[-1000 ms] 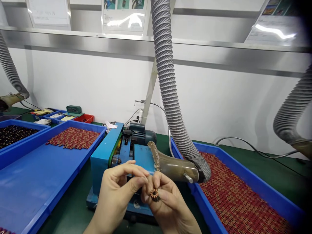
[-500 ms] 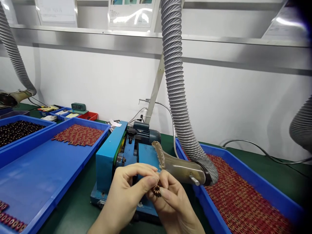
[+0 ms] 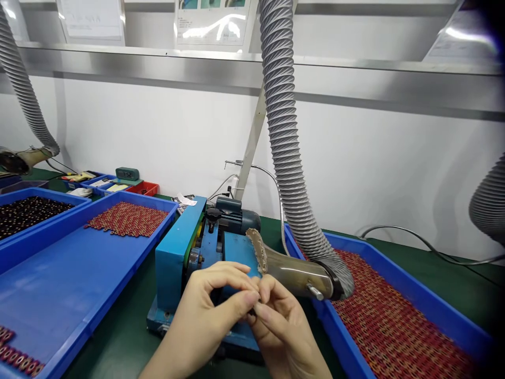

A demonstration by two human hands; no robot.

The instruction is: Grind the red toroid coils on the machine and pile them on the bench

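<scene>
Lower centre of the frame: left hand (image 3: 209, 316), thumb and forefinger pressed together, tips meeting the right fingertips; whether they pinch anything, cannot tell.
Right hand (image 3: 284, 323): just right of it, fingers closed around a small part (image 3: 251, 313).
Small part: between the fingertips, dark edge showing, mostly hidden.
Machine (image 3: 171, 263): blue, centre, behind the hands.
Hose (image 3: 286, 142): grey, ribbed, from top centre down to a brownish nozzle (image 3: 295, 271).
Blue trays: lower left (image 3: 90, 263) and lower right (image 3: 418, 295), both bearing reddish pieces (image 3: 128, 218).
</scene>
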